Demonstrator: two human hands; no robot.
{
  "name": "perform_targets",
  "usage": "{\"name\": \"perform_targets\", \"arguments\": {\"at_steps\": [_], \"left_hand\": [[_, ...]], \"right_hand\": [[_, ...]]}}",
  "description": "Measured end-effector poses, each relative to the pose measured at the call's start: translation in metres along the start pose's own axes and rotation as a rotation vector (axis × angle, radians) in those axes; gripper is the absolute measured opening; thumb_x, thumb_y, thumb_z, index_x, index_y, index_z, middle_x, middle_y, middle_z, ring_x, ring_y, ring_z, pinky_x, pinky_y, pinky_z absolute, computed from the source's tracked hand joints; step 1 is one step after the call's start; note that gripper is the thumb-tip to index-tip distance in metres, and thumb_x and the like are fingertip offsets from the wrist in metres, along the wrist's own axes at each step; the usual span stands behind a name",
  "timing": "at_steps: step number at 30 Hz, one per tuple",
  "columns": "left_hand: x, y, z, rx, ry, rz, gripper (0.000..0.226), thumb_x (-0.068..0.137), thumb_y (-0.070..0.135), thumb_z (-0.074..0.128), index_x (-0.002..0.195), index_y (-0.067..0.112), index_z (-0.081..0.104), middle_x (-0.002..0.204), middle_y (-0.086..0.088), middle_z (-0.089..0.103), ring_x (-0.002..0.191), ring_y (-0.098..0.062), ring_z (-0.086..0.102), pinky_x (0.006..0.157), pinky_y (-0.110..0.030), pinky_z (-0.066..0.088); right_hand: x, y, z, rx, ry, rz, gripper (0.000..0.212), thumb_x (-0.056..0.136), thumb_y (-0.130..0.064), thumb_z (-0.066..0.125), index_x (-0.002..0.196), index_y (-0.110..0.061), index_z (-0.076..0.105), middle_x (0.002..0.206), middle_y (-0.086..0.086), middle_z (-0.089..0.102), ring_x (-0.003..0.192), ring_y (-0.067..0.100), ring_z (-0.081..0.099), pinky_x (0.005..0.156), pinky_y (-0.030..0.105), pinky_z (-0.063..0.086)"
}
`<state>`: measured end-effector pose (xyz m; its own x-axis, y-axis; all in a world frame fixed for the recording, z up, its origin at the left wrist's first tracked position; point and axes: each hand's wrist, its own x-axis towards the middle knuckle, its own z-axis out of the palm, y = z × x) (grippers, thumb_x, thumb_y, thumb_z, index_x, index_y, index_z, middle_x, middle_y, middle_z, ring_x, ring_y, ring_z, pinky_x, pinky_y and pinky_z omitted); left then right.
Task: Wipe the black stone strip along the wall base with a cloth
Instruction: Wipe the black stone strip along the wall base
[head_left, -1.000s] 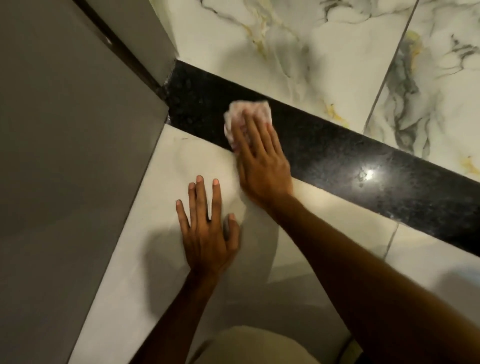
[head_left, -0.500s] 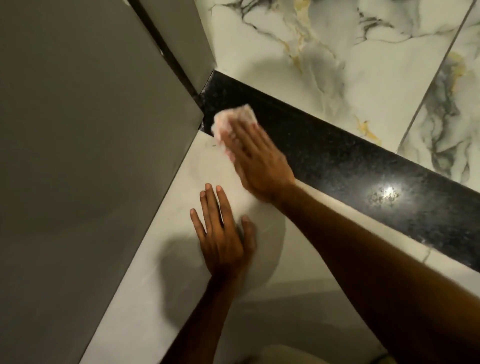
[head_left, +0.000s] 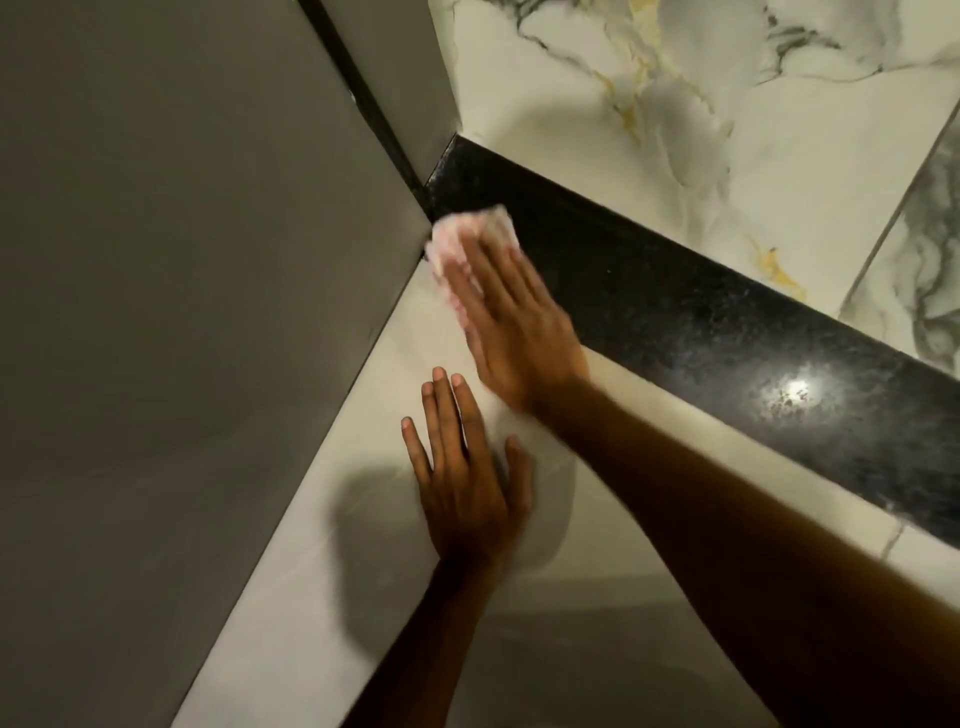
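Leftward since a second ago, the right grip (head_left: 511, 322) slid the pink cloth (head_left: 478, 228) into the upper-centre corner of the black stone strip (head_left: 701, 322), fingers flat, pressing; left grip (head_left: 467, 478), released, braces on the floor tile (head_left: 291, 623).

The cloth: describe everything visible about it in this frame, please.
The cloth is small, whitish with a pink tinge, soft and crumpled into a wad; blur hides its weave. It lies at the corner end of the black stone strip, its lower edge overlapping the pale floor tile, its left edge at the grey panel. The right hand presses on it with straight fingers, covering its lower right part. The left hand does not touch it.
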<state>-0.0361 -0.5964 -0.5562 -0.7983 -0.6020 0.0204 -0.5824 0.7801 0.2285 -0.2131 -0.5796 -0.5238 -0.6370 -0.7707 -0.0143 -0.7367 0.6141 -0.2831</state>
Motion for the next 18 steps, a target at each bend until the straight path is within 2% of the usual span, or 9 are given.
{"name": "perform_targets", "arguments": {"at_steps": [3, 5, 7, 9, 11, 14, 16, 18], "left_hand": [[0.0, 0.004, -0.007, 0.007, -0.024, -0.002, 0.078, 0.105, 0.045, 0.047, 0.17, 0.007, 0.027, 0.179, -0.014, 0.025, 0.168, -0.029, 0.021, 0.136, -0.059, 0.017], [0.0, 0.005, -0.008, 0.001, -0.033, 0.015, 0.078, 0.104, 0.042, 0.048, 0.17, 0.006, 0.026, 0.18, -0.014, 0.024, 0.168, -0.03, 0.02, 0.136, -0.06, 0.018], [0.0, 0.004, -0.006, -0.007, -0.013, 0.032, 0.076, 0.105, 0.042, 0.048, 0.17, 0.007, 0.028, 0.18, -0.013, 0.025, 0.168, -0.03, 0.021, 0.136, -0.059, 0.018], [-0.001, -0.001, -0.004, -0.003, -0.001, 0.061, 0.072, 0.109, 0.045, 0.04, 0.17, 0.01, 0.029, 0.18, -0.012, 0.025, 0.168, -0.029, 0.021, 0.138, -0.055, 0.014], [-0.003, -0.004, -0.002, -0.011, 0.005, 0.093, 0.07, 0.111, 0.048, 0.032, 0.17, 0.011, 0.029, 0.18, -0.013, 0.025, 0.168, -0.029, 0.021, 0.138, -0.053, 0.012], [-0.004, 0.0, -0.008, 0.013, -0.048, 0.147, 0.07, 0.11, 0.047, 0.032, 0.168, 0.008, 0.033, 0.178, -0.016, 0.027, 0.166, -0.034, 0.025, 0.136, -0.058, 0.02], [-0.007, 0.004, -0.013, 0.04, -0.083, 0.247, 0.07, 0.108, 0.044, 0.037, 0.165, 0.005, 0.039, 0.175, -0.019, 0.032, 0.162, -0.039, 0.032, 0.131, -0.064, 0.029], [-0.017, 0.009, -0.013, 0.07, -0.13, 0.39, 0.069, 0.106, 0.041, 0.04, 0.165, 0.004, 0.039, 0.175, -0.02, 0.033, 0.161, -0.041, 0.034, 0.128, -0.066, 0.032]], "right_hand": [[-0.082, 0.016, -0.003, -0.067, -0.019, -0.038, 0.069, 0.111, -0.034, 0.045, 0.171, -0.015, 0.017, 0.18, 0.014, 0.01, 0.168, 0.031, 0.007, 0.139, 0.049, 0.012], [-0.109, 0.05, -0.01, -0.069, 0.012, 0.075, 0.064, 0.112, -0.031, 0.04, 0.171, -0.015, 0.021, 0.18, 0.016, 0.016, 0.168, 0.033, 0.01, 0.139, 0.053, 0.016], [-0.094, 0.076, -0.017, -0.076, 0.088, 0.284, 0.061, 0.115, -0.031, 0.03, 0.171, -0.013, 0.018, 0.18, 0.018, 0.015, 0.169, 0.034, 0.011, 0.139, 0.054, 0.018], [-0.056, 0.082, -0.022, -0.028, 0.164, 0.495, 0.061, 0.116, -0.033, 0.025, 0.172, -0.013, 0.011, 0.181, 0.017, 0.009, 0.17, 0.034, 0.006, 0.141, 0.05, 0.012], [-0.023, 0.066, -0.02, 0.017, 0.189, 0.578, 0.063, 0.114, -0.03, 0.025, 0.172, -0.012, 0.01, 0.181, 0.016, 0.008, 0.17, 0.035, 0.005, 0.141, 0.048, 0.007], [-0.047, 0.035, -0.014, 0.05, 0.167, 0.38, 0.067, 0.11, -0.018, 0.039, 0.172, -0.012, 0.014, 0.182, 0.015, 0.009, 0.17, 0.033, 0.005, 0.141, 0.049, 0.008], [-0.115, 0.027, -0.013, 0.057, 0.127, 0.257, 0.071, 0.108, -0.017, 0.051, 0.171, -0.015, 0.019, 0.181, 0.011, 0.014, 0.17, 0.028, 0.005, 0.14, 0.048, 0.012], [-0.191, 0.038, -0.014, 0.052, 0.131, 0.258, 0.067, 0.106, -0.021, 0.055, 0.168, -0.016, 0.031, 0.179, 0.009, 0.022, 0.17, 0.024, 0.009, 0.139, 0.05, 0.022]]}}
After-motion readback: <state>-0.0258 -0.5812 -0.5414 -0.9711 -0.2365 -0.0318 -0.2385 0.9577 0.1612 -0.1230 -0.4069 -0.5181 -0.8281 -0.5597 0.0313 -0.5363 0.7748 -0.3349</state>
